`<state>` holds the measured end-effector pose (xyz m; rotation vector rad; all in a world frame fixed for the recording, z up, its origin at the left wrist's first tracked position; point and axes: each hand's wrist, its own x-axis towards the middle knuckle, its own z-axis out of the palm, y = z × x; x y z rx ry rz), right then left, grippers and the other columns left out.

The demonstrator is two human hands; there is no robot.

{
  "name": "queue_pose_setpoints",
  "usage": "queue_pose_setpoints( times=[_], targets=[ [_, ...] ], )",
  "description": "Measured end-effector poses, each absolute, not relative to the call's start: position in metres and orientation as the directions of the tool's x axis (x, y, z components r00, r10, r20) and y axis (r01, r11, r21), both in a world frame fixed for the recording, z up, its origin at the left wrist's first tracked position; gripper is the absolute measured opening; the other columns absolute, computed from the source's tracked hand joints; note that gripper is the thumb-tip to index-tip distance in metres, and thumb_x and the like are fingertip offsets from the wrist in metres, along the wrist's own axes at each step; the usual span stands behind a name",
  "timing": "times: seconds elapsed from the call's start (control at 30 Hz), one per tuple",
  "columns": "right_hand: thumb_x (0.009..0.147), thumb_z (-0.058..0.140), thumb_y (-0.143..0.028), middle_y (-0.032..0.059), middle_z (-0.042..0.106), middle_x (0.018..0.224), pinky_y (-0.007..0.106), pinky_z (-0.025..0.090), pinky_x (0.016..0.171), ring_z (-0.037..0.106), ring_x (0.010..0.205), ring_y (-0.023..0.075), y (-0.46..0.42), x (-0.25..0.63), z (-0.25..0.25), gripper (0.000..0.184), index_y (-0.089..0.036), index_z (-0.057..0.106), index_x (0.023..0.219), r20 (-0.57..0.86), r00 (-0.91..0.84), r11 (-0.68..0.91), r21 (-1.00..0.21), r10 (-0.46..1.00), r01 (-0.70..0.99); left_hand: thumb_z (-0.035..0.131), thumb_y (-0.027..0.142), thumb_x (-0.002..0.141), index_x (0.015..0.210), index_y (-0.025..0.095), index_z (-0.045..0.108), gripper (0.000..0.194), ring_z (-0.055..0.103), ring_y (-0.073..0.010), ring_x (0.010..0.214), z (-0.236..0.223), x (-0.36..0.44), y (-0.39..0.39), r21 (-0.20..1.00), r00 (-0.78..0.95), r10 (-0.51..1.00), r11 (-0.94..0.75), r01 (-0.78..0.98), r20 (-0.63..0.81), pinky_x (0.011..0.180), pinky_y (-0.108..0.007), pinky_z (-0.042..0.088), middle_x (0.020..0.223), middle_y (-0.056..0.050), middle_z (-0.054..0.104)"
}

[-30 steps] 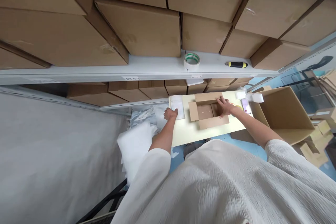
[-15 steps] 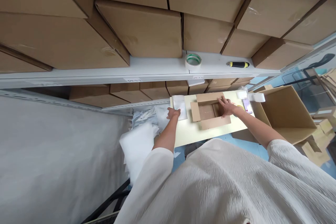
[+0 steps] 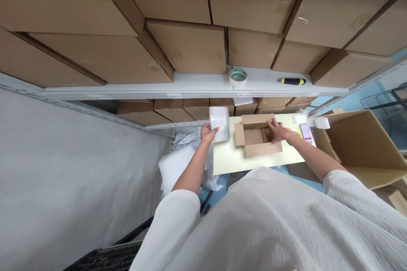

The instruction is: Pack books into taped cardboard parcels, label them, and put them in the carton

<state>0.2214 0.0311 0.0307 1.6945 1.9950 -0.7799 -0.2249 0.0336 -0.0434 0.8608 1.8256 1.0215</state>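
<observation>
My left hand (image 3: 208, 134) is closed on a white, flat, shiny packet (image 3: 219, 123), with the thumb on its face. The packet is tilted up at the left end of the pale tabletop (image 3: 229, 161); what is inside it I cannot make out. Beside it stands a small open cardboard box (image 3: 259, 150), its flaps folded outward. Its visible inside shows bare brown cardboard. My right hand (image 3: 277, 131) grips the box's right end, fingers at the far side and thumb toward the near side; part of that end is hidden under the palm.
A tape roll (image 3: 238, 77) and a yellow-black utility knife (image 3: 291, 81) lie on the shelf (image 3: 203, 79) above, before stacked cartons (image 3: 187, 48). Right of my hand are a purple-white packet (image 3: 306, 133) and a large open carton (image 3: 365, 144). White foam sheets (image 3: 176, 166) hang at left.
My left hand has picked the white packet up off the tabletop and tilted it upright. My right hand stays on the box. The view has shifted slightly left.
</observation>
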Motion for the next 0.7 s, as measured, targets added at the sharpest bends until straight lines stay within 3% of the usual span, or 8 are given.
queue_pose_setpoints(
  times=[0.17, 0.37, 0.5, 0.7],
  targets=[
    [0.051, 0.104, -0.053, 0.0098, -0.011, 0.187, 0.072, 0.048, 0.117, 0.014, 0.165, 0.0566, 0.035, 0.219, 0.029, 0.163, -0.043, 0.002, 0.179, -0.636, -0.171, 0.118, -0.125, 0.753, 0.985, 0.087, 0.030, 0.074, 0.109, 0.022, 0.064, 0.042, 0.074, -0.0231, 0.103, 0.020, -0.230, 0.023, 0.916, -0.353, 0.932, 0.211, 0.340, -0.084, 0.095, -0.036, 0.058, 0.112, -0.006, 0.079],
    [0.055, 0.099, -0.064, 0.0082, -0.021, 0.185, 0.071, 0.039, 0.124, 0.013, 0.164, 0.0571, 0.036, 0.225, 0.019, 0.164, -0.040, -0.007, 0.178, -0.617, -0.227, 0.169, -0.152, 0.754, 0.974, 0.082, 0.037, 0.084, 0.118, 0.025, 0.069, 0.038, 0.068, -0.0310, 0.113, 0.089, -0.162, 0.010, 0.708, -0.134, 0.987, 0.036, 0.706, 0.084, 0.111, -0.048, 0.043, 0.113, -0.006, 0.077],
    [0.060, 0.094, -0.068, 0.0052, -0.030, 0.183, 0.070, 0.031, 0.129, 0.006, 0.167, 0.0533, 0.025, 0.237, 0.014, 0.165, -0.038, -0.020, 0.176, -0.532, -0.290, 0.179, -0.251, 0.796, 0.951, 0.078, 0.035, 0.089, 0.123, 0.025, 0.070, 0.036, 0.063, -0.0360, 0.122, 0.095, -0.096, 0.013, 0.580, 0.062, 0.998, -0.045, 0.813, -0.010, 0.110, -0.049, 0.039, 0.115, -0.010, 0.078],
    [0.070, 0.092, -0.065, 0.0119, -0.016, 0.186, 0.064, 0.028, 0.132, 0.003, 0.170, 0.0450, 0.004, 0.250, 0.015, 0.158, -0.034, -0.022, 0.176, -0.375, -0.337, 0.186, -0.385, 0.864, 0.904, 0.075, 0.037, 0.092, 0.123, 0.028, 0.072, 0.032, 0.062, -0.0378, 0.127, 0.059, -0.039, 0.026, 0.456, 0.223, 0.947, -0.097, 0.884, -0.232, 0.113, -0.051, 0.036, 0.117, -0.011, 0.078]
  ],
)
